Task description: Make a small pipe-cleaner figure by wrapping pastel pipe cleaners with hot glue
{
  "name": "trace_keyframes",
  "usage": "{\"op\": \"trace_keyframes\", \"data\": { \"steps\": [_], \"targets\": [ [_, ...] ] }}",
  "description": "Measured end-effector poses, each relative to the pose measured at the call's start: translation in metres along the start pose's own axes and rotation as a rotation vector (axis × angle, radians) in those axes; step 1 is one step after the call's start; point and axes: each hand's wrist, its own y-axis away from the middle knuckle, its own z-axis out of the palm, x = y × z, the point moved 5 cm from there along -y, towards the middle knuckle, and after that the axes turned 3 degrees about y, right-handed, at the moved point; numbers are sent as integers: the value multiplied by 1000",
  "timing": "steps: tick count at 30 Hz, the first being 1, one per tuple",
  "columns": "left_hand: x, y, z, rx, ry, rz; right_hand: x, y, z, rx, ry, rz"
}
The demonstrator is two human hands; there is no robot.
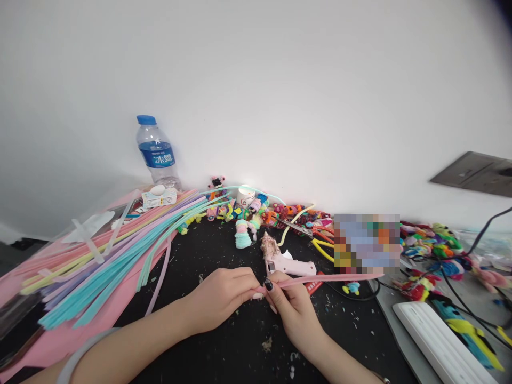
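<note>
Your black table point(332, 346) carries everything, supplies pushed outward, seemingly to keep the middle for handwork. Chenille stem bundle point(116, 272) fans across the left, probably so singles pull free easily. Water bottle point(157, 154) sits back near the wall, likely out of elbow range. Your left hand point(226, 293) and right hand point(296, 314) each have the grip pinching the same pink chenille stem point(332, 278), fingertips close together, presumably because it's floppy; its free length points right, in front of the glue gun point(294, 265). Small mint fuzzy piece point(242, 236) sits left of the gun.
</note>
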Motion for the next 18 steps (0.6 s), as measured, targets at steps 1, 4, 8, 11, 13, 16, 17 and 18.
{"op": "trace_keyframes", "data": {
  "steps": [1,4,8,11,13,16,17,18],
  "targets": [
    [0,0,0,2,6,13,0,0,0,-5,5,-2],
    [0,0,0,10,42,39,-1,-1,0,-5,12,-6],
    [3,-1,0,13,97,57,-3,-1,1,-14,23,-15],
    [5,-1,1,9,140,37,-5,-1,0,-10,67,-41],
    [2,-2,1,13,240,-43,-5,0,-2,11,78,-54],
    [-6,-3,5,12,562,-230,-4,0,-3,30,62,-51],
    [-9,-3,7,1,678,-286,-4,0,-4,30,59,-53],
    [-11,-2,10,-20,780,-332,-4,0,-4,29,61,-60]
  ]
}}
